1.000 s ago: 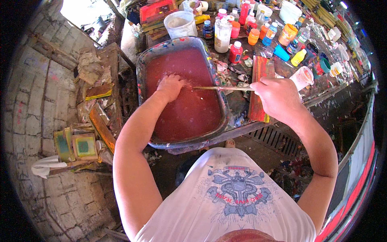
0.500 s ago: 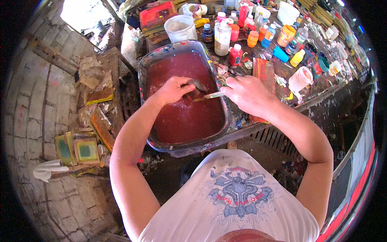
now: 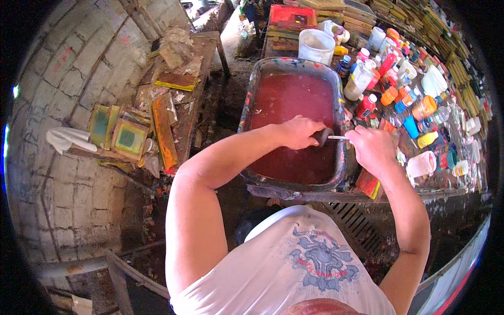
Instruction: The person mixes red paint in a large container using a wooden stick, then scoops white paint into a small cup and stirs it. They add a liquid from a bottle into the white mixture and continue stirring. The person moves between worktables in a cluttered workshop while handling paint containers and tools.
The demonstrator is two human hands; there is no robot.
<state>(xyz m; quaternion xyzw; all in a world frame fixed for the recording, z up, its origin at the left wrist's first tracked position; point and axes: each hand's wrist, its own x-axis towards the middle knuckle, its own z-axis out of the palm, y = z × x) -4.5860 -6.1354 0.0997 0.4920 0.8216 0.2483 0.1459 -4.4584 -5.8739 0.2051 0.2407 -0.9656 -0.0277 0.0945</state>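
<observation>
step: wiping the brush head, likely
left hand [image 3: 298, 132]: fingers pinch dark brush tip [image 3: 321, 137]
right hand [image 3: 371, 148]: closed on thin handle
brush: over tray [image 3: 252, 94] of red liquid, right edge
next: needs gentle pull along bristles

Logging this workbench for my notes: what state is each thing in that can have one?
Tray: filled with dark red liquid, rim paint-spattered.
Left hand: over the tray, closed on a small dark object.
Right hand: gripping a thin stick that reaches the dark object.
White bucket: upright, open-topped.
Paint bottles: upright, capped.
White cup: lying on its side.
</observation>
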